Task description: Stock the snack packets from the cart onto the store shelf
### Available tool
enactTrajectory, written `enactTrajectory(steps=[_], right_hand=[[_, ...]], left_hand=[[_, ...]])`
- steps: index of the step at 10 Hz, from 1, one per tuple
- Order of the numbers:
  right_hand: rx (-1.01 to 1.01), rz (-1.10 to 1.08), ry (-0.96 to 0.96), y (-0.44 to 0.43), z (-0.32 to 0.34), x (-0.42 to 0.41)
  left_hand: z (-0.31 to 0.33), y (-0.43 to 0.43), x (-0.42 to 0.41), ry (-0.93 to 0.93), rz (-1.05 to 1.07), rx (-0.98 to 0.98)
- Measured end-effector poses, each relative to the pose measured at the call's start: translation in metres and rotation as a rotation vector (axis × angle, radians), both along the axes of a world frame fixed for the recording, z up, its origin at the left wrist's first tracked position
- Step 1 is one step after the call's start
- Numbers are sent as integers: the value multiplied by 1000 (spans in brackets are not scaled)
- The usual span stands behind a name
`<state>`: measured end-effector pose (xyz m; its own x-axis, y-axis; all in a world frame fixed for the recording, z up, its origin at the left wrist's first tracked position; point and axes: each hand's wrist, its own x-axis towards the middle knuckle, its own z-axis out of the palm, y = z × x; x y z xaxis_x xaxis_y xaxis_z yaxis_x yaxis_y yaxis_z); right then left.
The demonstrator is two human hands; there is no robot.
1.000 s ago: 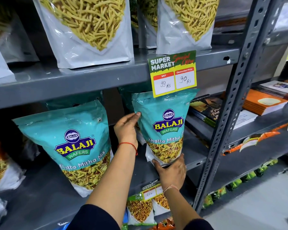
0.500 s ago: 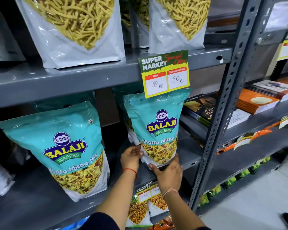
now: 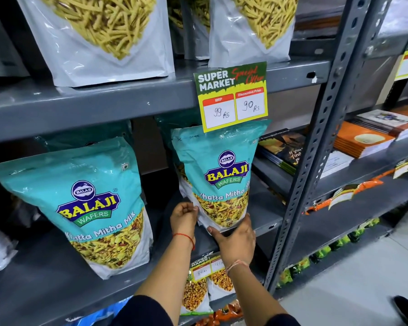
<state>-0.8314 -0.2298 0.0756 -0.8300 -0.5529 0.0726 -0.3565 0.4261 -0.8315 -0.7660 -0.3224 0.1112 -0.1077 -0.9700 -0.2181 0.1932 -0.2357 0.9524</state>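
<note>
Gripped at its bottom corners, the teal snack packet (image 3: pixel 218 177) is being held upright on the grey store shelf (image 3: pixel 264 208), at 12 o'clock from both hands. Its top is being overlapped by the price tag (image 3: pixel 231 96); a clear lower window is showing yellow mix. Its lower edge is being cupped by the right hand (image 3: pixel 236 241), and the left hand (image 3: pixel 183 217) is pinching the 7 o'clock corner.

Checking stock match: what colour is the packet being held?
Teal packet, clear window at the bottom; head view.
</note>
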Motion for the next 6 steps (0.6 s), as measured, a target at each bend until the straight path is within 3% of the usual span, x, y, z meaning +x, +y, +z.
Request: enactTrajectory(steps=[2, 4, 5, 6], right_hand=[[9, 7, -14, 0, 0, -1], [0, 2, -29, 1, 1, 0], [-8, 11, -37, -1, -2, -1], [-29, 11, -50, 3, -4, 6]], left_hand=[[24, -3, 5, 63, -117, -33], [19, 3, -7, 224, 57, 89], [19, 4, -5, 232, 57, 66], [16, 15, 13, 119, 22, -48]])
